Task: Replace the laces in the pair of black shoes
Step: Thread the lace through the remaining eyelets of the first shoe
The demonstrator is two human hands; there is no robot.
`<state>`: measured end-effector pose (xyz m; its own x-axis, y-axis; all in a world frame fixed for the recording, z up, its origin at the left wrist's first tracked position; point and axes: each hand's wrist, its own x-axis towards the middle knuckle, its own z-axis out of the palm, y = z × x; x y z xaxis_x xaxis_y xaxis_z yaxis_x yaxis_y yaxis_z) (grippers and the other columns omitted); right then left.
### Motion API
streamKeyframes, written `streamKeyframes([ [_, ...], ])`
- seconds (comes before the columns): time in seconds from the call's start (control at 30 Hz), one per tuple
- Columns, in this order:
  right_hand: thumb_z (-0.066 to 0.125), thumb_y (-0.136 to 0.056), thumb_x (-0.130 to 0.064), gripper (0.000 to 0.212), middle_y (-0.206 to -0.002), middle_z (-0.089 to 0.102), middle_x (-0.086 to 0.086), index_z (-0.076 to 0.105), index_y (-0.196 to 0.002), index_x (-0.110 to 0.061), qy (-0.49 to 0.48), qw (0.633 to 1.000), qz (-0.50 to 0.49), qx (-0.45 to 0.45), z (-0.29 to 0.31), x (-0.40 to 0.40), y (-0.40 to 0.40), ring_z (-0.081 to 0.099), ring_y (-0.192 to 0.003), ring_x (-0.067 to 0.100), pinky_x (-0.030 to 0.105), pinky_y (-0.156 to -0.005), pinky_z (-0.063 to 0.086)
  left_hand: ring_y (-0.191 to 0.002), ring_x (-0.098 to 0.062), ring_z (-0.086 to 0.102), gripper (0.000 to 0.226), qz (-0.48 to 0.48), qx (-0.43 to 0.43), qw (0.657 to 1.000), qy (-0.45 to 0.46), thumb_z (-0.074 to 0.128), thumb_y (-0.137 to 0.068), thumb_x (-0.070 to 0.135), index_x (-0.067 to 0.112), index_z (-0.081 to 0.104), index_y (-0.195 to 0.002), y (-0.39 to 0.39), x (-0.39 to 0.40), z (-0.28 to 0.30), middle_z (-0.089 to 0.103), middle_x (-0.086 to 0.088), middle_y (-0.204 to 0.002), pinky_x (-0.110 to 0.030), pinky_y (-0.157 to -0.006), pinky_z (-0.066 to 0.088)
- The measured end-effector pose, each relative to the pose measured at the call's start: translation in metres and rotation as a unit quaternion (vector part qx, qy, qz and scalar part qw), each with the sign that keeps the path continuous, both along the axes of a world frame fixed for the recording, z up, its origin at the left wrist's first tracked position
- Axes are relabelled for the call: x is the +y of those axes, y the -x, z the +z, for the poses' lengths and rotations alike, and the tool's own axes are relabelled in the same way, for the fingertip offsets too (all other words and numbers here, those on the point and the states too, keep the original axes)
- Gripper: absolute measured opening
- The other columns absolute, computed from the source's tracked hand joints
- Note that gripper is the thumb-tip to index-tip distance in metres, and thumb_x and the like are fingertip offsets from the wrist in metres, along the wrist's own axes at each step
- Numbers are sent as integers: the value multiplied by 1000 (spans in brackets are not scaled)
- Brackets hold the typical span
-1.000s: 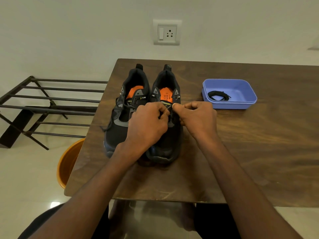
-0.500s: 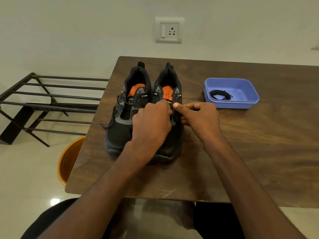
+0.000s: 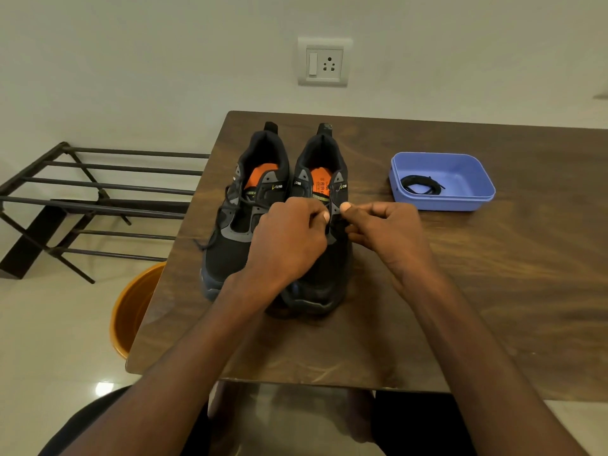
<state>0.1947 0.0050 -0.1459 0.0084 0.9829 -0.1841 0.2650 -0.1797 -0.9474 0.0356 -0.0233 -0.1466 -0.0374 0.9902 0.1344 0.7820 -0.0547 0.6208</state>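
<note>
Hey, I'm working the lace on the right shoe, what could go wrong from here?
1. Both hands, left hand and right hand, pinch at the right shoe; a hard tug might drag it into the left shoe.
2. The left shoe's lace end trails near the table edge and may snag.

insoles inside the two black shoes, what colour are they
Orange insoles, seen through the shoe openings in the head view.
</note>
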Motion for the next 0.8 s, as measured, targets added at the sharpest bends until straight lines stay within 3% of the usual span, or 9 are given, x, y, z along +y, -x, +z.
streamKeyframes([
  [0.23,76,-91,-15,6,-89,77,-7,79,-88,-19,7,999,42,-22,7,-3,2,71,-89,7,33,-86,61,-98,-17,51,21,14,122,975,-183,60,-101,26,19,72,-117,16,-9,13,57,0,-104,-37,-84,46],
  [0.3,74,-93,-16,7,-92,76,-6,77,-89,-20,19,999,43,-23,8,-2,3,70,-93,8,35,-88,60,-110,-21,56,28,27,136,982,-129,58,-101,17,19,68,-127,26,-4,16,64,-2,-117,-44,-101,44],
  [0.37,68,-97,-15,9,-97,74,-2,74,-92,-20,22,998,44,-37,8,-1,1,69,-97,12,38,-88,60,-122,-19,56,31,14,145,988,-43,56,-103,16,24,65,-132,33,-2,16,67,3,-125,-46,-119,28],
  [0.43,59,-103,-12,11,-103,74,4,68,-99,-15,37,999,32,-2,10,0,-2,72,-96,17,36,-80,61,-122,-13,55,29,6,132,991,-2,56,-105,20,29,62,-132,38,-2,15,69,10,-116,-42,-120,16],
  [0.53,47,-109,-14,14,-103,78,7,60,-109,-11,74,991,4,111,21,3,-11,77,-89,24,35,-70,60,-110,-9,57,27,3,120,993,12,62,-102,21,32,62,-127,45,0,11,66,15,-93,-39,-110,17],
  [0.63,44,-109,-15,15,-101,78,7,56,-117,-11,49,974,-111,192,21,8,-24,78,-85,27,41,-69,60,-100,-10,63,23,1,111,994,-17,65,-99,13,31,68,-114,47,2,6,68,15,-83,-39,-103,21],
  [0.7,55,-103,-16,13,-106,73,2,56,-116,-17,-68,982,-178,12,13,12,-32,74,-95,23,48,-81,61,-99,-10,63,19,1,102,994,-24,66,-100,18,32,68,-113,49,3,4,68,17,-82,-39,-104,23],
  [0.77,70,-95,-20,25,-120,63,1,59,-118,-22,-214,944,-135,-210,6,11,-34,61,-112,21,47,-94,55,-97,-8,63,16,-10,80,996,-24,66,-100,23,32,68,-112,50,4,1,66,19,-80,-43,-111,29],
  [0.8,73,-93,-26,28,-124,60,0,62,-118,-24,-245,932,-81,-257,5,10,-30,56,-117,21,46,-98,51,-95,-7,64,15,-17,65,997,-26,67,-99,25,32,69,-111,52,5,-1,66,20,-78,-48,-112,35],
])
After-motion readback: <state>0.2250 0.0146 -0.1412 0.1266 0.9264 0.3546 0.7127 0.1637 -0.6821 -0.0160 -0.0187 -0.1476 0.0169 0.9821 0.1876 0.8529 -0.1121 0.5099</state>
